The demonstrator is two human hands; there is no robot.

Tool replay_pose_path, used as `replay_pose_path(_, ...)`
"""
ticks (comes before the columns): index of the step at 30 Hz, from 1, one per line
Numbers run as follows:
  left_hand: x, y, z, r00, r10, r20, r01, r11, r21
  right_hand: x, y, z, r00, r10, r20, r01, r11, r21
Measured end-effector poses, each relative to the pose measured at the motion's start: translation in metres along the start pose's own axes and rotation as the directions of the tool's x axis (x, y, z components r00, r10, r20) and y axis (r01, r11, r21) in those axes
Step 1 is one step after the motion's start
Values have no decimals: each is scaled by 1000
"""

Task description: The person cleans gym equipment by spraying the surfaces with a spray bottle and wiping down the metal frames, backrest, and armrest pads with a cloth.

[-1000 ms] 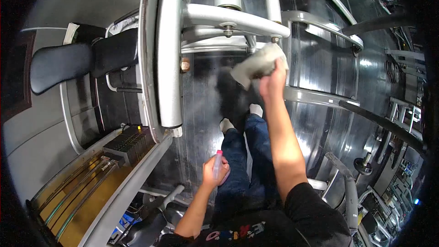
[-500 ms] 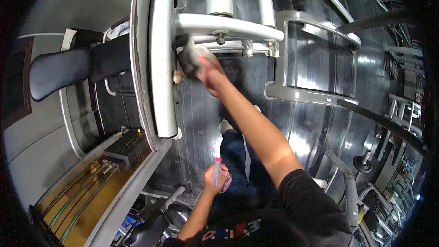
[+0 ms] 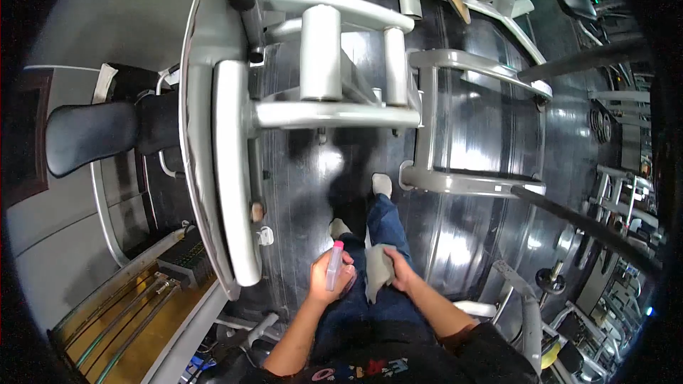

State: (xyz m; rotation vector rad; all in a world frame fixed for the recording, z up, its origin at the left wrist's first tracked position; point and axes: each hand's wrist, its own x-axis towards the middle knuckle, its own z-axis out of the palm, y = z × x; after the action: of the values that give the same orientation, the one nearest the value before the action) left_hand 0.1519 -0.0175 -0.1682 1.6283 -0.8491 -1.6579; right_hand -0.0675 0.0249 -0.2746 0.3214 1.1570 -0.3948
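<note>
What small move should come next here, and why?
Perhaps bring the pink-tipped bottle toward the cloth: the left hand grips the bottle, the right hand holds the cloth close beside it, and the cloth is clear of the metal frame.

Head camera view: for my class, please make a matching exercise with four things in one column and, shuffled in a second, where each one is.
Things
1. Clear plastic bottle with a pink top
2. Grey cloth
3. Black rounded padded cushion
4. Pale socks

Places
A. In the person's right hand
B. On the dark floor
C. In the person's left hand
D. At the picture's far left

Right pairs: 1-C, 2-A, 3-D, 4-B
</note>
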Motion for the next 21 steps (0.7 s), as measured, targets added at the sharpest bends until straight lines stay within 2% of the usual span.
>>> replay_pose_path(2, 22, 9, 12, 997, 14, 77, -12, 1000, -20, 3, 0, -3, 999, 1, 38, 0, 1000, -11)
replay_pose_path(3, 31, 28, 22, 995, 12, 102, 10, 977, -214, 1, -9, 0, 999, -2, 37, 2, 1000, -6)
replay_pose_path(8, 71, 85, 61, 994, 83, 69, -66, 975, -214, -23, -74, 6, 996, -85, -7, 84, 992, -96)
replay_pose_path(11, 88, 108, 73, 990, 127, 58, -111, 967, -229, -32, -128, 0, 987, -158, -23, 157, 986, -51)
replay_pose_path(14, 101, 140, 77, 981, 165, 101, -148, 976, -162, -37, -173, -6, 947, -316, -57, 316, 949, -24)
replay_pose_path(16, 105, 173, 78, 977, 183, 111, -183, 983, -14, -45, -202, -4, 930, -354, -95, 348, 935, -68)
replay_pose_path(18, 109, 194, 72, 973, 212, 92, -210, 977, -29, -51, -223, 3, 865, -501, -36, 484, 850, -207)
replay_pose_path(21, 112, 218, 63, 972, 228, 51, -213, 954, -211, -53, -234, 14, 849, -529, 7, 515, 823, -240)
